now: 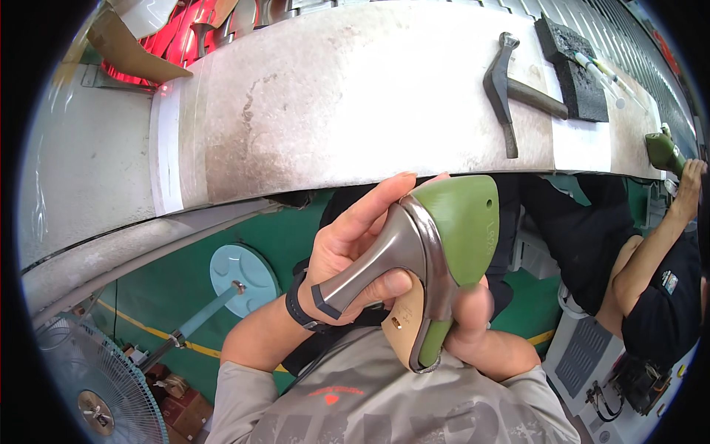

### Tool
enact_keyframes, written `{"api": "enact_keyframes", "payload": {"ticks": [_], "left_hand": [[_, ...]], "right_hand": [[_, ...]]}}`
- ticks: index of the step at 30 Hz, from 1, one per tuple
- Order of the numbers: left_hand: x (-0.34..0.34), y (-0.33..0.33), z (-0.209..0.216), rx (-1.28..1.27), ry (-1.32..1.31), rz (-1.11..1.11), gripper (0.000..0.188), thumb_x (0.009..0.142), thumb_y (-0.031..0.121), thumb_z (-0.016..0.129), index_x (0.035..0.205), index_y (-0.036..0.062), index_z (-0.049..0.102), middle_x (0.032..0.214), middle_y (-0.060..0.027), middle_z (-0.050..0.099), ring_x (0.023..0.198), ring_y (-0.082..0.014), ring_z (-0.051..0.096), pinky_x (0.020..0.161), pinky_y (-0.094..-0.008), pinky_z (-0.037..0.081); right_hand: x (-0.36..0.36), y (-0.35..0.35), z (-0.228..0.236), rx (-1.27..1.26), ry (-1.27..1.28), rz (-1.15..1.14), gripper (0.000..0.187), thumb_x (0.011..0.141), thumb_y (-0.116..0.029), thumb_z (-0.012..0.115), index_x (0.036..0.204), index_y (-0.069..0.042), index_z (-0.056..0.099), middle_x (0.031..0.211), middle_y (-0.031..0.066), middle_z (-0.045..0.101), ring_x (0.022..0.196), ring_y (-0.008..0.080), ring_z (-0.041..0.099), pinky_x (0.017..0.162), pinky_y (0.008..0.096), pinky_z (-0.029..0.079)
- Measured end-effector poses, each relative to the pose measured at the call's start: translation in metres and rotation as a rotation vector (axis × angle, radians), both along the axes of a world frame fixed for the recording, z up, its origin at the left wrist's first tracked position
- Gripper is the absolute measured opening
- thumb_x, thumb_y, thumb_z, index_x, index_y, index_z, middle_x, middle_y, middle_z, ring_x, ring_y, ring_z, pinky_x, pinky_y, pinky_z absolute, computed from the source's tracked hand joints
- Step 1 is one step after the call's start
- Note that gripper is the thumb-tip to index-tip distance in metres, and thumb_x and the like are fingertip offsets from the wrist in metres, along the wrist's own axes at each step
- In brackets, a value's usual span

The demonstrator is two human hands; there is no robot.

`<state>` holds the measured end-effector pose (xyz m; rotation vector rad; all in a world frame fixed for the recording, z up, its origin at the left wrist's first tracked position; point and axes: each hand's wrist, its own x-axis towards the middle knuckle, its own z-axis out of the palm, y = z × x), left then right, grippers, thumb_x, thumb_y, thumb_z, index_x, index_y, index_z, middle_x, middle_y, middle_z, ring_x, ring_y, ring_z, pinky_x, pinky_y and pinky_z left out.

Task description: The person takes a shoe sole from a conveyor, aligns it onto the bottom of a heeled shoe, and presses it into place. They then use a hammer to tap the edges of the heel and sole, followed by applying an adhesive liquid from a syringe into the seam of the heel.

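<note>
In front of my body is a dark metallic-brown high-heeled shoe (pixel 410 255) on a green last (pixel 460 222). It is tilted, with its tan sole (pixel 403 325) partly showing and its heel (pixel 353 277) pointing to the left. My left hand (pixel 344 244), with a dark band at the wrist, is closed around the heel side, its thumb lying near the base of the heel. On the other side my right hand (pixel 473 337) grips the shoe toward the toe. Its thumb is slightly blurred, and the shoe hides the other fingers.
A hammer (pixel 501 89) lies on the worn white worktable (pixel 296 111), beside a black block (pixel 584 85) with pens. Shoes stand under red light (pixel 203 33) at the far left. A fan (pixel 96 399) is lower left. At right, a co-worker's hand (pixel 691 181) holds another green last (pixel 664 152).
</note>
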<state>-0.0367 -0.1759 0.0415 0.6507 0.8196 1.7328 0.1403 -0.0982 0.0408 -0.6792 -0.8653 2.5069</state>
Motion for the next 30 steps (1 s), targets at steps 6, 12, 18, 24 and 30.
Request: {"api": "enact_keyframes", "payload": {"ticks": [6,12,18,24,30], "left_hand": [[0.001,0.003,0.005,0.017,-0.038,0.009,0.091,0.096,0.011,0.082,0.170,0.0045,0.028,0.171,-0.0247,0.038,0.143,-0.0200,0.055,0.119,-0.0348,0.041],[0.006,0.007,0.010,0.015,-0.032,0.095,0.084,0.097,0.010,0.080,0.166,0.0023,0.034,0.162,-0.0242,0.050,0.138,-0.0204,0.058,0.115,-0.0341,0.044],[-0.009,0.007,-0.001,-0.088,0.258,0.284,0.098,0.094,0.017,0.086,0.170,0.0020,0.026,0.146,-0.0141,0.062,0.129,-0.0185,0.062,0.104,-0.0312,0.052],[-0.098,-0.014,0.007,0.162,-0.025,-0.130,0.113,0.089,0.016,0.086,0.172,0.0043,0.009,0.165,-0.0305,0.037,0.146,-0.0470,0.050,0.107,-0.0602,0.057],[-0.106,-0.007,-0.002,-0.201,0.122,-0.007,0.052,0.114,0.039,0.051,0.145,-0.0028,0.047,0.131,-0.0223,0.068,0.101,-0.0315,0.077,0.080,-0.0479,0.069]], "right_hand": [[-0.009,-0.002,0.007,0.086,-0.072,-0.046,0.105,0.088,-0.069,0.076,0.153,0.005,0.040,0.135,0.0202,0.062,0.113,0.0267,0.068,0.095,0.0407,0.058],[-0.004,-0.001,0.003,0.110,-0.090,0.000,0.108,0.086,-0.077,0.073,0.150,0.005,0.044,0.122,0.0210,0.069,0.100,0.0279,0.074,0.084,0.0409,0.063],[-0.018,0.042,0.007,0.152,0.001,0.064,0.078,0.104,-0.044,0.071,0.157,0.004,0.040,0.144,0.0139,0.059,0.135,0.0199,0.055,0.115,0.0388,0.044],[-0.080,0.139,0.041,0.585,-0.105,0.514,0.060,0.105,-0.043,0.070,0.138,0.005,0.058,0.116,0.0148,0.072,0.104,0.0168,0.068,0.091,0.0326,0.056],[-0.128,0.174,0.079,1.378,-0.226,0.784,0.071,0.097,-0.049,0.078,0.137,0.006,0.060,0.113,0.0259,0.075,0.106,0.0319,0.075,0.092,0.0392,0.058]]}}
